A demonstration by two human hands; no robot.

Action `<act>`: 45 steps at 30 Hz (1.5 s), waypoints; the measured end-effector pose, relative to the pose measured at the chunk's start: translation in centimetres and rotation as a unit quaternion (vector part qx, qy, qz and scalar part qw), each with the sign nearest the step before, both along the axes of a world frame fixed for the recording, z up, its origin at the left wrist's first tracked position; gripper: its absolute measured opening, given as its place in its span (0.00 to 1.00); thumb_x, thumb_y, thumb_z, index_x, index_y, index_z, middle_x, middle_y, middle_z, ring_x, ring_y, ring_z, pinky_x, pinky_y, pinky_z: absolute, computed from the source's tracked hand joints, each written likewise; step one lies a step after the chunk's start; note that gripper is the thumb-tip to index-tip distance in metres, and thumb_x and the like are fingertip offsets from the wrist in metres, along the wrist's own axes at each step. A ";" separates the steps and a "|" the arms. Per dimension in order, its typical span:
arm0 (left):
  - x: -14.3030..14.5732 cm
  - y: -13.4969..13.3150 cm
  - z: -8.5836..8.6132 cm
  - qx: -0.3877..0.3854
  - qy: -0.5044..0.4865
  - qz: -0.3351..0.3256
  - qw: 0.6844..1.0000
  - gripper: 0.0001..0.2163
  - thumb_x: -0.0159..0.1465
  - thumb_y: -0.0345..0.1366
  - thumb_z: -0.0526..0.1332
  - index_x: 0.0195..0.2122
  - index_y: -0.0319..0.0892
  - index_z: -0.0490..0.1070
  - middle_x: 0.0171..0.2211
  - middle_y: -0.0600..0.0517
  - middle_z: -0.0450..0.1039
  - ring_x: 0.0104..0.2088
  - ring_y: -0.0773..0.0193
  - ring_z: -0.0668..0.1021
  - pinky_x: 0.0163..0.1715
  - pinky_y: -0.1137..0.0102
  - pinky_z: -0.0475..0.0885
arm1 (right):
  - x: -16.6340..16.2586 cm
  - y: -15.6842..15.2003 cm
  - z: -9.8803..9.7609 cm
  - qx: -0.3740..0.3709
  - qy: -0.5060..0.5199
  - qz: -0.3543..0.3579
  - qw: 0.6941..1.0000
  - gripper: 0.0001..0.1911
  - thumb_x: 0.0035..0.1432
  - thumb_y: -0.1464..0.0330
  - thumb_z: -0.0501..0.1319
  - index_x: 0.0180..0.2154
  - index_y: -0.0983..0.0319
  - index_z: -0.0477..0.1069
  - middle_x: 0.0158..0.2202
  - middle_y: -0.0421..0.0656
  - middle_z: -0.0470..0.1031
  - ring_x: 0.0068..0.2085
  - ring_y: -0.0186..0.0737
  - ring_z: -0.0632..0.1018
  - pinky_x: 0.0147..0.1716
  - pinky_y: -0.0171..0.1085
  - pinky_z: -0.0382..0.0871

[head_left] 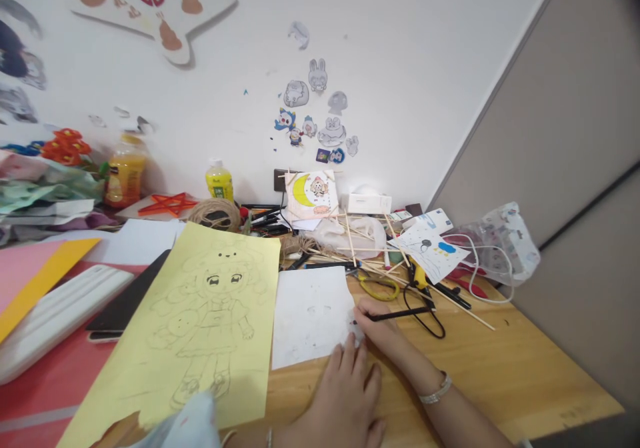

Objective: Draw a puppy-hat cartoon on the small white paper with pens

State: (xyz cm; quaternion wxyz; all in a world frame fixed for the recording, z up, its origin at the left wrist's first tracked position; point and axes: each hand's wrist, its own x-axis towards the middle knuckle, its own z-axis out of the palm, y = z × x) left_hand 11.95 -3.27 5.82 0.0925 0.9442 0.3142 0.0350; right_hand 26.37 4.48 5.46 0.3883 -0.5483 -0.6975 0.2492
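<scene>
My right hand [376,327] pinches a slim black pen [403,314] at the right edge of a small white sheet of paper [305,331]. The pen's shaft points off to the right. Faint grey marks show on the white sheet. Lying flat, my left hand [345,391] has its fingers stretched out, with the fingertips on the sheet's lower right corner. To the left is a large yellow sheet [255,341] with a pencil drawing of a big-eyed figure in a dress. A bit of pale blue cloth [193,421] covers part of its lower edge.
Yellow-handled scissors [383,293], wooden sticks [350,238] and a twine roll [215,215] clutter the back. Two bottles, one yellow-green [219,180], stand by the wall. A white case [65,315] and a black flat object [125,301] lie left. A grey partition [575,188] rises right.
</scene>
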 end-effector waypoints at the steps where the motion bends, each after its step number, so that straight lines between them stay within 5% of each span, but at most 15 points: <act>1: 0.0 0.0 0.0 0.000 0.000 0.001 1.000 0.29 0.66 0.45 0.56 0.62 0.30 0.60 0.63 0.27 0.54 0.64 0.29 0.52 0.57 0.43 0.55 | 0.0 0.0 -0.1 0.001 0.002 -0.006 1.000 0.14 0.51 0.66 0.51 0.17 0.57 0.50 0.17 0.36 0.56 0.22 0.35 0.59 0.21 0.35 0.54; 14: 0.1 0.1 -0.7 0.006 -0.020 0.002 1.000 0.31 0.69 0.52 0.49 0.63 0.29 0.59 0.64 0.27 0.51 0.64 0.29 0.51 0.57 0.42 0.54 | 0.0 -0.6 0.8 -0.049 -0.015 0.066 0.996 0.16 0.55 0.63 0.52 0.18 0.58 0.54 0.19 0.36 0.59 0.24 0.36 0.62 0.25 0.36 0.56; 32: 0.3 0.0 -1.4 0.027 -0.028 0.004 0.999 0.31 0.69 0.52 0.49 0.63 0.29 0.59 0.64 0.27 0.52 0.64 0.31 0.53 0.57 0.43 0.52 | 0.3 -0.1 -0.8 -0.066 0.027 0.055 0.996 0.16 0.54 0.63 0.55 0.17 0.59 0.59 0.18 0.36 0.63 0.23 0.35 0.65 0.25 0.35 0.57; 45: 0.2 0.0 -0.7 0.022 -0.016 -0.001 1.000 0.31 0.69 0.52 0.50 0.62 0.29 0.60 0.63 0.25 0.53 0.64 0.29 0.53 0.56 0.43 0.54 | 0.4 0.2 -1.3 -0.057 0.048 0.026 0.997 0.17 0.53 0.62 0.54 0.17 0.58 0.53 0.17 0.35 0.58 0.21 0.34 0.61 0.22 0.34 0.55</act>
